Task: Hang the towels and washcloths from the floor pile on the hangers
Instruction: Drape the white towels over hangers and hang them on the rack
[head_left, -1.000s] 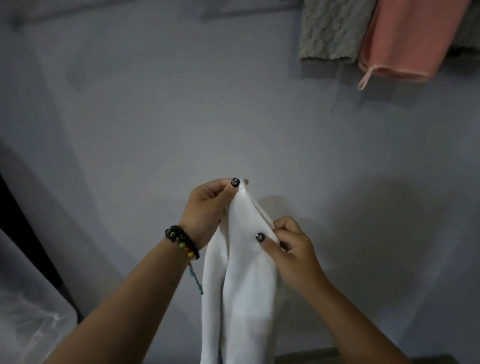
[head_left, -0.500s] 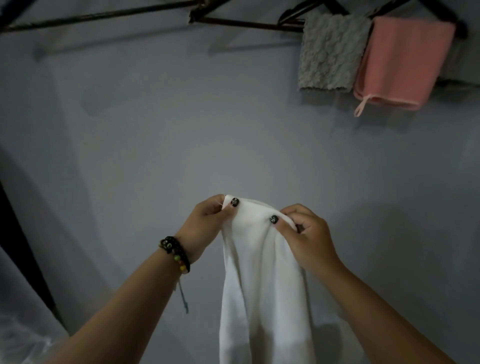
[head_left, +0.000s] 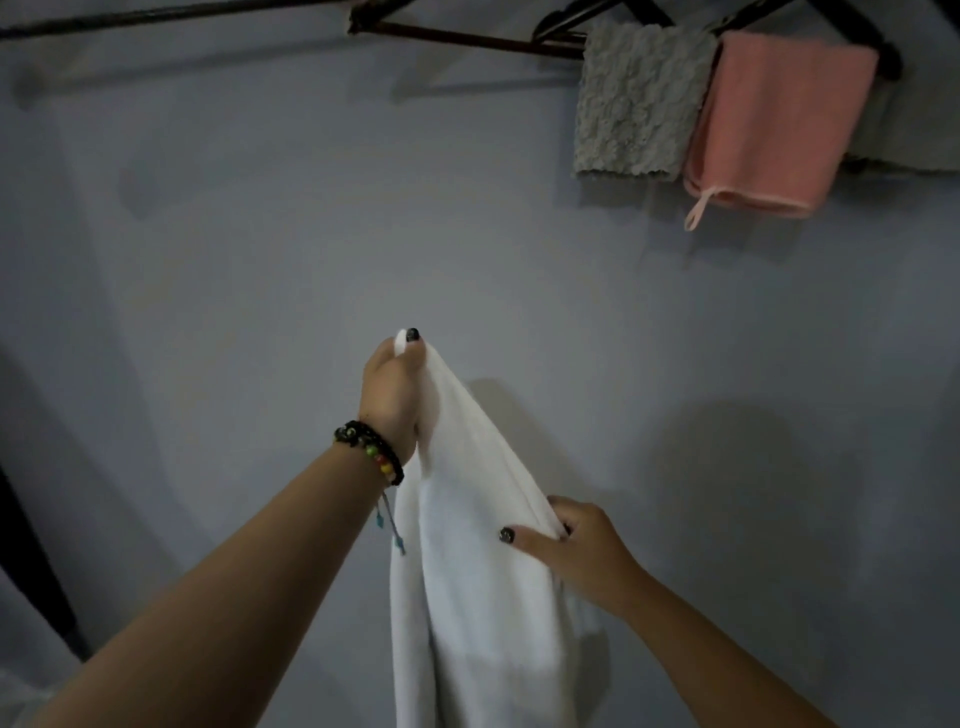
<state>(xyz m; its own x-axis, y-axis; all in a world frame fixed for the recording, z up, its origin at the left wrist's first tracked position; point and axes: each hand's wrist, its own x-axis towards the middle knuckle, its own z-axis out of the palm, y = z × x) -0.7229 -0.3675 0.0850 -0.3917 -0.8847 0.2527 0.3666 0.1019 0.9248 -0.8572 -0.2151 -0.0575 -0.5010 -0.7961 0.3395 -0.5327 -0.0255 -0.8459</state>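
A white towel (head_left: 483, 597) hangs down in front of the grey wall, held by both hands. My left hand (head_left: 392, 395) pinches its top corner high up. My right hand (head_left: 582, 551) grips the towel's right edge lower down and to the right. The towel's bottom runs out of the frame. At the top right a grey textured washcloth (head_left: 636, 98) and a pink washcloth (head_left: 774, 119) with a small loop hang on dark hangers (head_left: 566, 15). An empty dark hanger bar (head_left: 467, 39) sticks out left of the grey cloth.
A dark rail (head_left: 156, 18) runs along the top left. A dark upright post (head_left: 31, 561) stands at the left edge, with pale translucent plastic (head_left: 15, 691) at the bottom left corner. More grey cloth (head_left: 904, 135) hangs at the far right.
My left hand has risen with the towel's corner. My right hand has slid down and right along the edge, spreading the top. The view has tilted up, showing more of the rail and hangers.
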